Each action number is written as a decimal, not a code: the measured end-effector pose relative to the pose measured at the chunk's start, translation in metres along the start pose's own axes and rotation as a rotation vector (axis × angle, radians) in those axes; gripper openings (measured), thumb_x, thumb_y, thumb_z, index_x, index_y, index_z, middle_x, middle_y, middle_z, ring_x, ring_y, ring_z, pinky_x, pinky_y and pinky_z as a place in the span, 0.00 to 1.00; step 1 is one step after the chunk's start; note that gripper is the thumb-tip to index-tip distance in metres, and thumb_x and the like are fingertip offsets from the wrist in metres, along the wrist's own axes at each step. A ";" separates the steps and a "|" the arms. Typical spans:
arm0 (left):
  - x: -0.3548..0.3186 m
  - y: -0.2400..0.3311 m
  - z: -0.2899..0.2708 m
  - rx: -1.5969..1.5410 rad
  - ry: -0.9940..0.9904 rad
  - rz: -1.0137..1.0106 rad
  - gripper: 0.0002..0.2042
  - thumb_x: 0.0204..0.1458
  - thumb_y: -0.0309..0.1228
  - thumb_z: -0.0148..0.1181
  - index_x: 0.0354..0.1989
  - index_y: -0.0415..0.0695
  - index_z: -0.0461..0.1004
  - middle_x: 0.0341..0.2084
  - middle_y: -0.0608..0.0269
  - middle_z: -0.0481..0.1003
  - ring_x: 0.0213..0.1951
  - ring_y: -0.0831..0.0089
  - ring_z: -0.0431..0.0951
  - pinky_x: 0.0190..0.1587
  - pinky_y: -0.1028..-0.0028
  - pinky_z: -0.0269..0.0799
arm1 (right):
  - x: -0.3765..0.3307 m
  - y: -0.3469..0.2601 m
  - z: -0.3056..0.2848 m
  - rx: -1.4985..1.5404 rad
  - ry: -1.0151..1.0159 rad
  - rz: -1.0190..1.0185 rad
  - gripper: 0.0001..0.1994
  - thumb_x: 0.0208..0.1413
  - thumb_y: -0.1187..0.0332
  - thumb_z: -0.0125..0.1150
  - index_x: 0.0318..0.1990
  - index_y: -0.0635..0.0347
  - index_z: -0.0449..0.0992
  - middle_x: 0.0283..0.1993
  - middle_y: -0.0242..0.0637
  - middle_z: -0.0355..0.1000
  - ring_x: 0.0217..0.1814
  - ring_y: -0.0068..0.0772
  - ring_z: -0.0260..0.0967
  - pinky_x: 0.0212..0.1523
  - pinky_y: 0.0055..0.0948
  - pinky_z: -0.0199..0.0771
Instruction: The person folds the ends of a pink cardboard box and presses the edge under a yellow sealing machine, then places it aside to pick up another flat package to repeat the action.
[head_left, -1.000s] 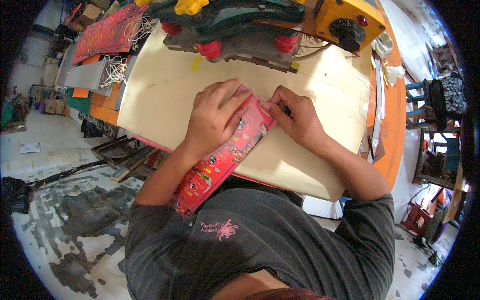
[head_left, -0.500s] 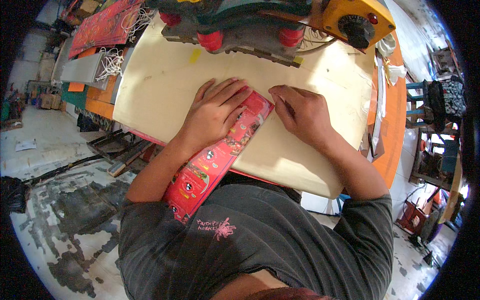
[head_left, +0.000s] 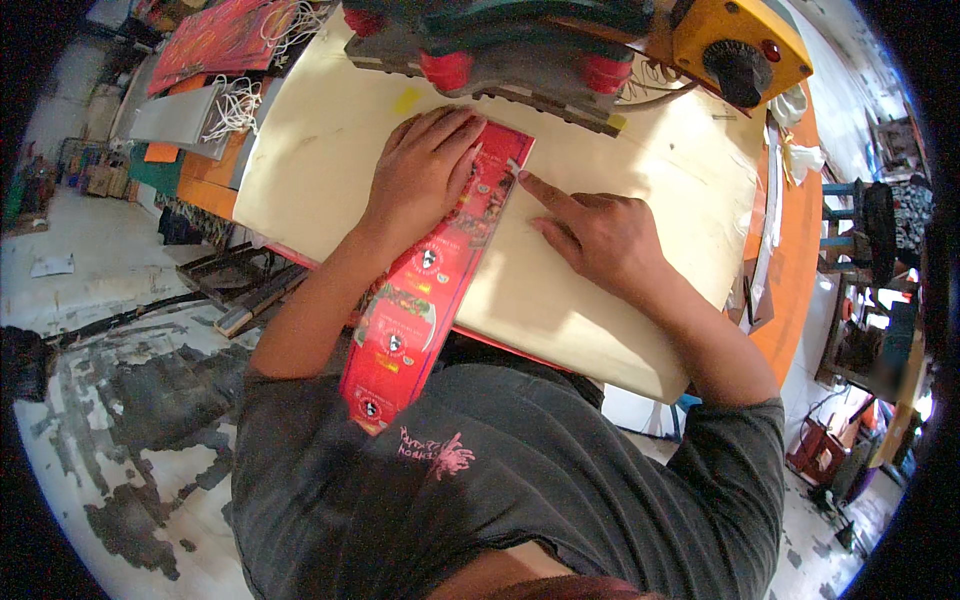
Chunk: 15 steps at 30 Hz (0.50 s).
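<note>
A long, red printed sheet (head_left: 410, 318), seemingly folded into a strip, slants from my lap up onto the cream-padded tabletop (head_left: 590, 300). Its near end hangs over the table edge against my shirt. My left hand (head_left: 425, 172) lies flat along the strip's left side, fingers together and pointing away, covering part of the far end. On the other side, my right hand (head_left: 608, 232) has its index finger stretched out toward the strip's right edge, thumb apart and other fingers curled. By that fingertip is a small whitish bit (head_left: 514, 168) at the edge.
A dark machine with red knobs (head_left: 445, 70) stands over the far side of the table, beside a yellow control box (head_left: 740, 55) with a black dial. Grey and red bags with white cords (head_left: 185, 120) lie at the left. A blue stool (head_left: 840, 215) is at the right.
The strip has moved farther up the table and turned more upright, with my left hand along it. My right hand's fingers, bunched together before, now have the index finger extended.
</note>
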<state>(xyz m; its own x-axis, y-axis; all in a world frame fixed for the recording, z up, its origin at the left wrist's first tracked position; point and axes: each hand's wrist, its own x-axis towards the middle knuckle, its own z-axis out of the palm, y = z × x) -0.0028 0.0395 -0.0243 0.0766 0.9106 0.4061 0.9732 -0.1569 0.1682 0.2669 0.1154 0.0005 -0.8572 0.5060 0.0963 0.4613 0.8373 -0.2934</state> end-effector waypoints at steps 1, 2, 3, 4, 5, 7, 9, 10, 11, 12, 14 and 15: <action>0.002 -0.003 0.003 -0.001 0.015 0.000 0.19 0.67 0.35 0.61 0.63 0.44 0.79 0.63 0.54 0.78 0.66 0.54 0.75 0.70 0.55 0.69 | 0.001 -0.001 -0.001 -0.015 -0.014 0.002 0.28 0.69 0.51 0.62 0.76 0.33 0.69 0.33 0.37 0.82 0.33 0.46 0.83 0.34 0.45 0.83; 0.003 -0.005 0.004 0.011 0.034 -0.001 0.18 0.66 0.35 0.61 0.62 0.44 0.80 0.62 0.54 0.79 0.66 0.54 0.76 0.69 0.56 0.70 | 0.002 -0.003 -0.002 -0.018 -0.019 -0.004 0.29 0.69 0.50 0.62 0.76 0.32 0.69 0.33 0.37 0.82 0.34 0.46 0.83 0.34 0.45 0.83; 0.004 -0.005 0.006 0.021 0.057 -0.002 0.18 0.66 0.35 0.61 0.61 0.44 0.81 0.61 0.54 0.79 0.65 0.54 0.77 0.68 0.56 0.71 | 0.002 -0.003 -0.002 -0.024 -0.026 -0.010 0.29 0.69 0.49 0.62 0.76 0.31 0.69 0.33 0.36 0.82 0.34 0.46 0.83 0.34 0.45 0.83; 0.005 -0.006 0.007 0.031 0.081 -0.005 0.17 0.66 0.35 0.62 0.60 0.44 0.81 0.60 0.54 0.80 0.64 0.55 0.77 0.67 0.57 0.73 | 0.001 -0.004 -0.002 -0.031 -0.034 -0.017 0.29 0.69 0.48 0.62 0.76 0.31 0.69 0.33 0.36 0.82 0.35 0.45 0.83 0.34 0.45 0.83; 0.005 -0.007 0.008 0.019 0.079 -0.022 0.17 0.66 0.36 0.62 0.59 0.44 0.82 0.60 0.54 0.80 0.63 0.55 0.78 0.66 0.57 0.73 | 0.001 -0.004 -0.001 -0.042 -0.030 -0.035 0.29 0.69 0.47 0.60 0.77 0.31 0.68 0.33 0.36 0.81 0.34 0.45 0.83 0.34 0.46 0.84; 0.008 -0.008 0.010 -0.007 0.086 -0.055 0.16 0.65 0.36 0.62 0.57 0.44 0.83 0.59 0.54 0.81 0.61 0.55 0.79 0.65 0.56 0.74 | 0.001 -0.004 -0.001 -0.073 -0.021 -0.073 0.30 0.70 0.45 0.57 0.77 0.32 0.67 0.32 0.36 0.80 0.33 0.44 0.84 0.32 0.46 0.85; 0.003 -0.006 0.006 0.027 0.050 -0.042 0.16 0.65 0.39 0.63 0.55 0.43 0.84 0.58 0.54 0.81 0.60 0.55 0.80 0.65 0.56 0.74 | -0.002 -0.004 -0.001 -0.084 -0.041 -0.057 0.30 0.69 0.45 0.58 0.77 0.32 0.67 0.31 0.36 0.80 0.33 0.44 0.83 0.32 0.46 0.85; -0.001 -0.004 0.002 0.048 0.034 -0.042 0.17 0.64 0.40 0.64 0.54 0.43 0.84 0.58 0.55 0.82 0.60 0.55 0.81 0.65 0.56 0.75 | -0.001 -0.004 0.000 -0.089 -0.052 -0.056 0.30 0.69 0.45 0.58 0.77 0.32 0.67 0.31 0.36 0.79 0.33 0.44 0.83 0.32 0.45 0.84; -0.004 -0.003 -0.004 0.022 0.015 -0.071 0.19 0.64 0.42 0.64 0.55 0.43 0.83 0.59 0.54 0.81 0.61 0.54 0.80 0.66 0.56 0.74 | 0.001 -0.004 0.003 -0.073 -0.034 -0.076 0.30 0.69 0.45 0.59 0.76 0.32 0.68 0.31 0.36 0.80 0.33 0.44 0.83 0.32 0.46 0.84; -0.004 0.002 -0.007 -0.023 -0.004 -0.094 0.21 0.63 0.44 0.65 0.57 0.42 0.83 0.60 0.53 0.81 0.61 0.54 0.80 0.66 0.56 0.73 | 0.001 -0.002 0.004 -0.062 -0.024 -0.080 0.30 0.68 0.44 0.59 0.76 0.33 0.69 0.32 0.36 0.80 0.33 0.44 0.83 0.32 0.46 0.84; -0.010 0.009 -0.012 -0.041 -0.017 -0.104 0.26 0.62 0.49 0.66 0.61 0.41 0.80 0.63 0.51 0.78 0.64 0.53 0.78 0.69 0.55 0.71 | 0.003 -0.005 -0.002 -0.031 -0.047 -0.048 0.29 0.67 0.46 0.63 0.74 0.35 0.72 0.34 0.38 0.81 0.34 0.45 0.83 0.35 0.46 0.84; -0.014 0.013 -0.012 -0.025 -0.003 -0.089 0.30 0.62 0.51 0.66 0.64 0.41 0.78 0.66 0.50 0.76 0.66 0.53 0.76 0.70 0.53 0.70 | 0.004 -0.014 -0.013 -0.027 -0.080 -0.005 0.29 0.66 0.49 0.66 0.73 0.37 0.74 0.36 0.39 0.82 0.36 0.46 0.83 0.37 0.45 0.84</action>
<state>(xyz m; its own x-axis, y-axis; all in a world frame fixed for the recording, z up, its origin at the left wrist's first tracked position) 0.0064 0.0202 -0.0173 -0.0095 0.9226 0.3856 0.9705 -0.0843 0.2257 0.2596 0.1083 0.0171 -0.8743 0.4849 0.0207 0.4624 0.8453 -0.2675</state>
